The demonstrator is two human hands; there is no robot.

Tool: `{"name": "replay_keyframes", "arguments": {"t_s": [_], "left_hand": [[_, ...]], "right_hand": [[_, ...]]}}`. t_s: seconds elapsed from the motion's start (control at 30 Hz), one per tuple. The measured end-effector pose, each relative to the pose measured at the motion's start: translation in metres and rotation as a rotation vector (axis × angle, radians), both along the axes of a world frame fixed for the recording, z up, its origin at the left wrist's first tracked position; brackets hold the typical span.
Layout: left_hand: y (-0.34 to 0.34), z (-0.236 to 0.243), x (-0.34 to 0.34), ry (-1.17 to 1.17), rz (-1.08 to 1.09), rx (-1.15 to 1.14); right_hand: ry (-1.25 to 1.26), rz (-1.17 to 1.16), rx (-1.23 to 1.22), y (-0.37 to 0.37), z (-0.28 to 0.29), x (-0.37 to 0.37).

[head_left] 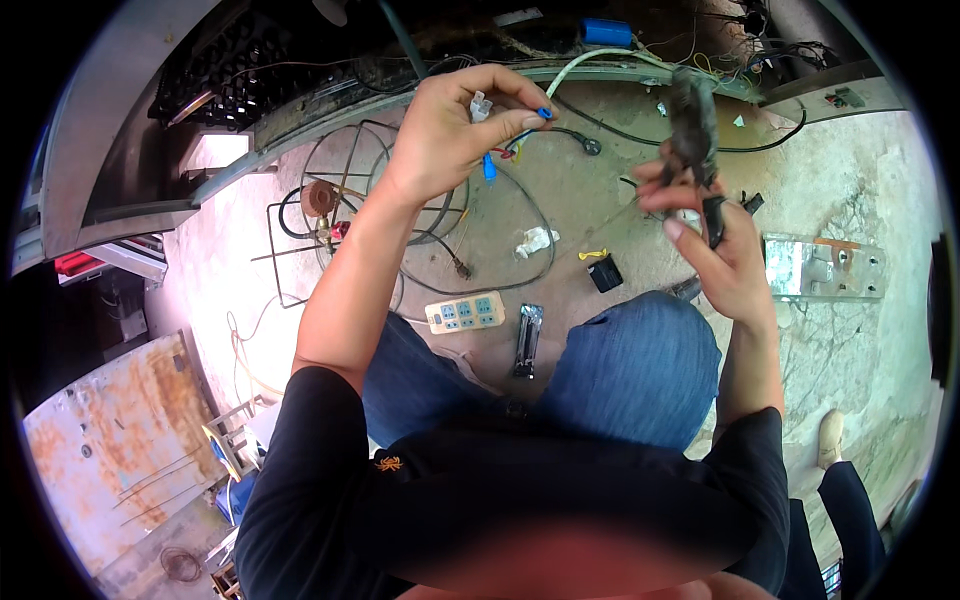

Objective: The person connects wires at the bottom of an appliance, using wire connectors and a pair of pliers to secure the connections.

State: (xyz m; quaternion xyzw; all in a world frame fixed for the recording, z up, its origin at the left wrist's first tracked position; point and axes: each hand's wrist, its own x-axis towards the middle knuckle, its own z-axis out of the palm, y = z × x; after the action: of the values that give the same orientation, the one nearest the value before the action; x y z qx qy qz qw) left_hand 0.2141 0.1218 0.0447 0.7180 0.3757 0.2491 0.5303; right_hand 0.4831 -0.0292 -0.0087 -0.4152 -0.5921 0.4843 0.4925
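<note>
My left hand (440,135) is raised over the floor, thumb and forefinger pinched on a small blue wire connector (545,113). A clear plastic piece (480,106) shows against its palm. Below the fingers hangs a second blue connector (489,167), close to thin red and yellow wires (512,150). My right hand (722,250) is wrapped round dark-handled pliers (692,130), whose jaws point away from me and are smeared by motion. A small pale thing (688,217) shows near its fingers, too blurred to name. The pliers are apart from the connector.
A metal cabinet frame (640,75) crosses the far side, with a blue cylinder (606,33) behind it. Black cables, a wire stand (270,245) and a power strip (466,313) lie on the floor. A metal plate (825,268) is at right; another person's foot (831,438) stands nearby.
</note>
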Motion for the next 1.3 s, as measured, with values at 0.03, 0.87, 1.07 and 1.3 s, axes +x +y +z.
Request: {"name": "replay_keyframes", "arguments": {"t_s": [0.03,0.87,1.07,1.3], "left_hand": [[-0.002,-0.001,-0.002,-0.023,0.005,-0.008],[0.005,-0.004,0.002,0.007,-0.081,0.075],[0.007,-0.005,-0.002,-0.002,-0.098,0.024],[0.011,-0.008,-0.003,0.022,-0.129,0.096]], "right_hand": [[0.011,0.168,-0.051,0.001,-0.001,0.004],[0.808,0.675,-0.583,0.015,-0.056,-0.009],[0.833,0.709,-0.581,0.016,-0.051,-0.011],[0.833,0.619,-0.623,0.011,-0.043,-0.017]]}}
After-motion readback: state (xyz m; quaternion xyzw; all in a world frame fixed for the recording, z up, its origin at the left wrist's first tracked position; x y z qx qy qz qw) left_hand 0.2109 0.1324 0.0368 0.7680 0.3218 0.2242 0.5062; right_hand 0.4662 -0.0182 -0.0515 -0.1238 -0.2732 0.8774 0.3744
